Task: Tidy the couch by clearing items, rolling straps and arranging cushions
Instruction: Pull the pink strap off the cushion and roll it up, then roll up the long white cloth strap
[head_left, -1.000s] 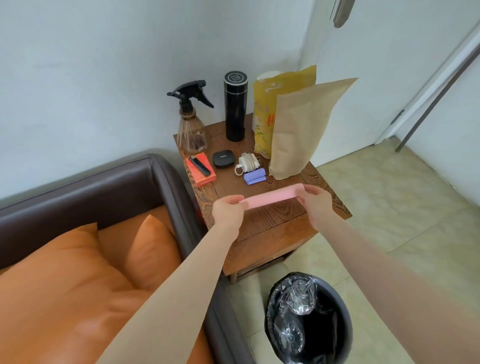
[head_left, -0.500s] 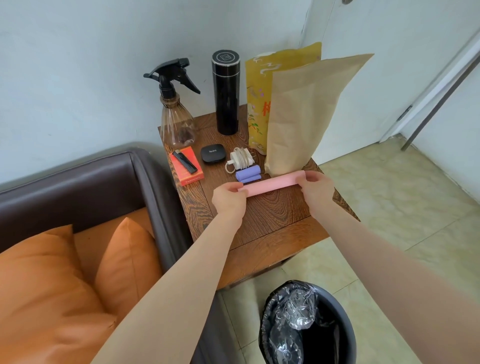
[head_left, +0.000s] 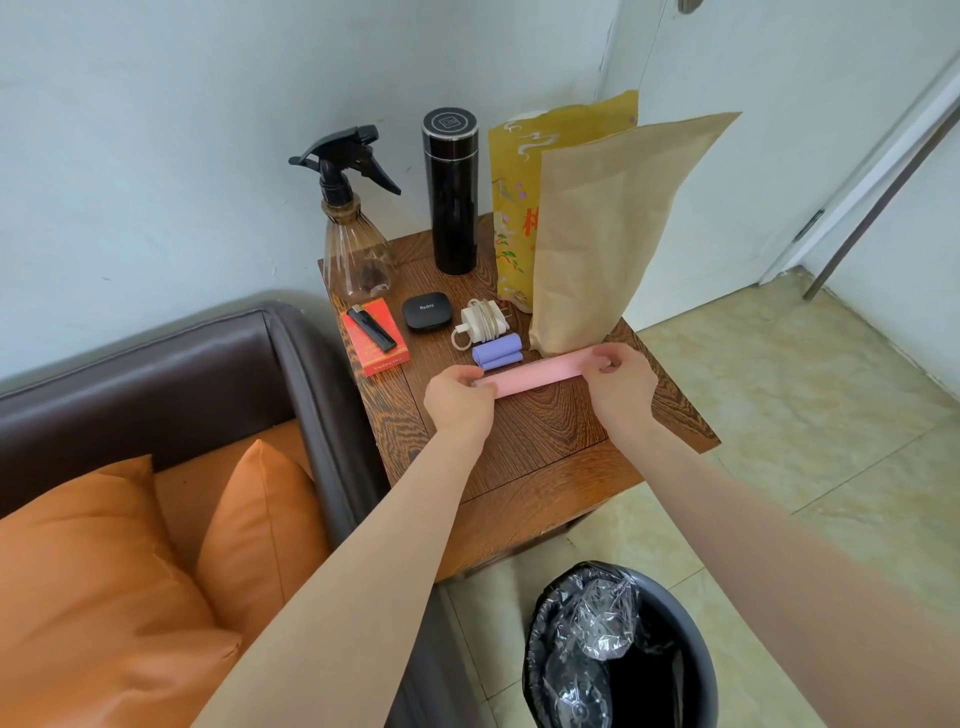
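Observation:
A flat pink strap (head_left: 540, 375) lies stretched across the wooden side table (head_left: 545, 457), just in front of a rolled purple strap (head_left: 497, 351). My left hand (head_left: 460, 400) pinches the pink strap's left end. My right hand (head_left: 621, 382) grips its right end, with the fingers curled over it. At lower left, two orange cushions (head_left: 104, 587) rest on the dark brown couch (head_left: 171, 374).
On the table stand a spray bottle (head_left: 353, 228), a black flask (head_left: 451, 192), a yellow bag (head_left: 514, 208) and a brown paper bag (head_left: 602, 234). A red box (head_left: 375, 338), a black earbud case (head_left: 427, 310) and a white charger (head_left: 483, 321) lie there too. A lined black bin (head_left: 618, 649) stands below on the tiled floor.
Both hands have carried the pink strap lower and further back, down onto the table beside the purple roll. My view has come closer to the table.

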